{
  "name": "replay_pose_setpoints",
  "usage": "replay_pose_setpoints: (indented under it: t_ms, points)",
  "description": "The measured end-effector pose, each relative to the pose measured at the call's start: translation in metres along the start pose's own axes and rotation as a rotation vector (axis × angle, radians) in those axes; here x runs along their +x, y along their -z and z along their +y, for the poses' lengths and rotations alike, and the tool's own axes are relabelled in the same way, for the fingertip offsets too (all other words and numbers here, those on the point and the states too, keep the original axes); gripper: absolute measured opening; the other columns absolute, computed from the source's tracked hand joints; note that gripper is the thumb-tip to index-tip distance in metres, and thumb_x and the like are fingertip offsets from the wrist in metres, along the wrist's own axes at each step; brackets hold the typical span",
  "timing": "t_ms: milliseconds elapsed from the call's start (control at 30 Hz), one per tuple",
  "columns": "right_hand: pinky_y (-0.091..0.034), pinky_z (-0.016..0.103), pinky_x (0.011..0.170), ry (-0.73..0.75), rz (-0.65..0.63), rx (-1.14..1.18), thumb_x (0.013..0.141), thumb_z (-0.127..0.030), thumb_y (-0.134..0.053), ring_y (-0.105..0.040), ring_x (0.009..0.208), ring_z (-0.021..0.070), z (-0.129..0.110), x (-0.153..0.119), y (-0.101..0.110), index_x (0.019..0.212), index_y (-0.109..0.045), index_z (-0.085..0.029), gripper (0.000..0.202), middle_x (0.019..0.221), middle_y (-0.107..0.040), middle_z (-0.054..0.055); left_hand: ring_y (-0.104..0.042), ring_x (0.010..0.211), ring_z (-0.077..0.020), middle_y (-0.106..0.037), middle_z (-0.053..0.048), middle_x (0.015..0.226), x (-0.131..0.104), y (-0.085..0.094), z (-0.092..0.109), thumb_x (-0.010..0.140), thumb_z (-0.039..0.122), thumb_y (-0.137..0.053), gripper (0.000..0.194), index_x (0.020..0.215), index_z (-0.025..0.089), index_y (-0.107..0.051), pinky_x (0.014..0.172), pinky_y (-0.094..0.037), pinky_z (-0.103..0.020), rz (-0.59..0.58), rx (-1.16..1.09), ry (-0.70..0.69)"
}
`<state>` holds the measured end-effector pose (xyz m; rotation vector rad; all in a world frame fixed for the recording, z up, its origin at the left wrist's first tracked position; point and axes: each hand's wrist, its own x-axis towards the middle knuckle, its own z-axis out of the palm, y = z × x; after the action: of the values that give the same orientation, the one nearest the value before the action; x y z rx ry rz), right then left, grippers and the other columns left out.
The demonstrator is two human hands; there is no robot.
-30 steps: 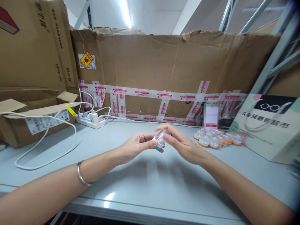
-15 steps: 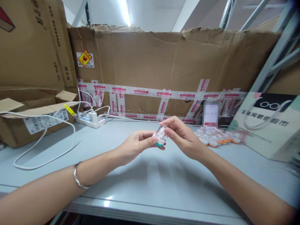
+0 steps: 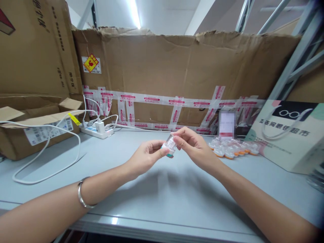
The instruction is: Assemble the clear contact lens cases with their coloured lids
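Note:
A small clear container with a white and teal base (image 3: 170, 145) is held tilted in the air above the table. My left hand (image 3: 144, 158) grips it low down, thumb across the white part of the base. With thumb and fingers pinched, my right hand (image 3: 196, 148) holds its clear upper end. What lies inside the clear part is too small to make out. Several similar clear containers with orange bases (image 3: 231, 149) stand grouped on the table to the right, beyond my right hand.
A white power strip with plugs (image 3: 97, 130) and a looping white cable (image 3: 48, 177) lie at the left, beside an open cardboard box (image 3: 15, 141). A large taped carton (image 3: 152, 64) stands behind. At the right is a paper bag (image 3: 286, 141) with a glasses print.
Both hands and the container have shifted slightly to the left. My right fingers stay at the clear end and my left hand keeps its grip on the base.

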<state>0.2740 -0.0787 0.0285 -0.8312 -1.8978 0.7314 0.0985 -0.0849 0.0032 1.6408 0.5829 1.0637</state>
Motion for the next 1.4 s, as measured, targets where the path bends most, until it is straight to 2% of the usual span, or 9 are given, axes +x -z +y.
replay_pose_setpoints:
  t_ms: [200,333,433,533,667,833,900,1067,1400]
  points:
    - [-0.044,0.032,0.079,0.070,0.088,-0.039,0.088,-0.039,-0.042,-0.054,0.086,0.0159,-0.001,0.000,0.007,0.104,-0.063,-0.025,0.030,0.094,-0.062,0.003,-0.059,0.097,-0.0189,-0.065,-0.009,0.099,0.001,0.004,-0.003,0.085,0.032,-0.052,0.025,0.099,0.014,-0.063,0.094,-0.038,-0.035,-0.109,-0.348,0.027]
    - [-0.042,0.038,0.091,0.167,0.011,-0.024,0.088,-0.030,-0.040,-0.051,0.107,0.0190,-0.001,-0.003,0.007,0.115,-0.055,-0.027,0.031,0.118,-0.056,0.003,-0.058,0.100,-0.0194,-0.064,-0.010,0.105,0.001,0.004,-0.004,0.086,0.033,-0.050,0.026,0.102,0.016,-0.061,0.092,-0.039,-0.035,-0.124,-0.355,0.022]
    - [-0.040,0.039,0.095,0.355,-0.043,-0.202,0.080,-0.025,-0.052,-0.045,0.115,0.0211,-0.002,-0.005,0.003,0.126,-0.042,-0.026,0.048,0.128,-0.047,0.005,-0.058,0.101,-0.0195,-0.064,-0.009,0.106,0.000,0.001,-0.003,0.086,0.034,-0.050,0.025,0.102,0.017,-0.060,0.091,-0.040,-0.034,-0.127,-0.327,-0.017]
    - [-0.040,0.038,0.095,0.482,0.021,-0.385,0.072,-0.022,-0.062,-0.046,0.114,0.0216,0.001,-0.007,-0.003,0.128,-0.037,-0.024,0.061,0.125,-0.048,0.008,-0.057,0.101,-0.0201,-0.064,-0.009,0.105,0.000,-0.002,0.000,0.087,0.035,-0.048,0.028,0.105,0.018,-0.058,0.091,-0.040,-0.035,-0.132,-0.233,-0.032]
    - [-0.046,0.036,0.087,0.489,0.105,-0.464,0.072,-0.023,-0.064,-0.054,0.104,0.0212,0.005,-0.007,-0.004,0.119,-0.043,-0.024,0.051,0.114,-0.057,0.007,-0.056,0.102,-0.0202,-0.061,-0.009,0.109,0.000,0.001,0.003,0.082,0.037,-0.055,0.033,0.110,0.018,-0.055,0.092,-0.041,-0.036,-0.105,0.017,-0.104]
    - [-0.049,0.037,0.084,0.525,0.137,-0.528,0.068,-0.030,-0.068,-0.058,0.101,0.0237,0.003,-0.008,0.003,0.115,-0.047,-0.023,0.051,0.109,-0.061,0.008,-0.051,0.105,-0.0222,-0.053,-0.010,0.116,0.001,0.016,0.014,0.061,0.032,-0.076,0.064,0.118,0.021,-0.048,0.092,-0.043,-0.038,0.116,0.636,-0.564]
    - [-0.050,0.037,0.082,0.603,0.131,-0.576,0.069,-0.031,-0.068,-0.060,0.098,0.0240,0.002,-0.008,0.004,0.115,-0.048,-0.022,0.052,0.106,-0.063,0.009,-0.049,0.108,-0.0230,-0.050,-0.011,0.120,0.000,0.019,0.020,0.063,0.032,-0.074,0.069,0.125,0.023,-0.043,0.092,-0.043,-0.038,0.088,0.773,-0.690]
    - [-0.052,0.036,0.073,0.780,0.109,-0.661,0.066,-0.037,-0.070,-0.064,0.087,0.0248,0.001,-0.010,0.002,0.118,-0.046,-0.021,0.059,0.096,-0.067,0.010,-0.051,0.108,-0.0225,-0.053,-0.011,0.118,-0.002,0.021,0.025,0.071,0.027,-0.067,0.064,0.129,0.024,-0.040,0.092,-0.045,-0.037,-0.092,0.869,-0.797]
    - [-0.052,0.037,0.070,0.872,0.115,-0.639,0.070,-0.029,-0.068,-0.064,0.079,0.0226,0.005,-0.013,0.000,0.120,-0.042,-0.022,0.057,0.089,-0.067,0.008,-0.055,0.104,-0.0228,-0.058,-0.014,0.111,-0.006,0.014,0.022,0.072,0.023,-0.065,0.058,0.126,0.019,-0.043,0.087,-0.048,-0.037,-0.057,0.894,-0.902]
